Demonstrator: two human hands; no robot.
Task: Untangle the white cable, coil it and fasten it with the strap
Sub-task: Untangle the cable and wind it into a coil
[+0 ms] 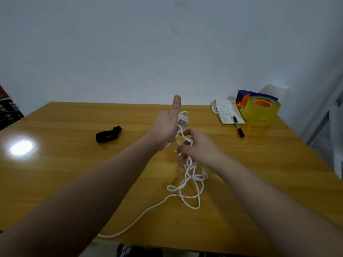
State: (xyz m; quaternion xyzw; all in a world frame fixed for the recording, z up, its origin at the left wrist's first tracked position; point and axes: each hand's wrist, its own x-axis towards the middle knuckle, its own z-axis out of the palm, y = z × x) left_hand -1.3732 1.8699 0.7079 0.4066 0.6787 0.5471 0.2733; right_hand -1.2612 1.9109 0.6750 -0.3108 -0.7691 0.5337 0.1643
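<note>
1. Where it is lifted off the table [74, 182], the white cable [185, 179] forms small loops stacked upright against the left hand [167, 127], with a short span crossing to the right hand [199, 145]
2. Left hand: raised above mid-table with its back to the camera and the thumb straight up. The cable loops sit on its far side, and the lower fingers look curled onto them, though most of the fingers are hidden
3. Right hand: just beside and nearer than the left, fingers curled, pinching a bend of cable at the fingertips
4. Cable, loose part: a tangle of crossed loops hangs from under the right hand and rests on the wood
5. Cable, tail: a single strand leaves the tangle and lies flat. Its long axis runs diagonally from centre toward the near left, and it ends at the near table edge
6. Strap [108, 136]: black, folded on itself, lying flat to the left of the hands and apart from the cable
7. Notebook [230, 114]: far right of the table, with a black pen [238, 129] across its near corner, pointing toward the near edge
8. Tape dispenser [259, 110]: yellow roll, orange core, blue frame, touching the notebook's right side
9. Bright glare patch [21, 147] on the tabletop at left
</note>
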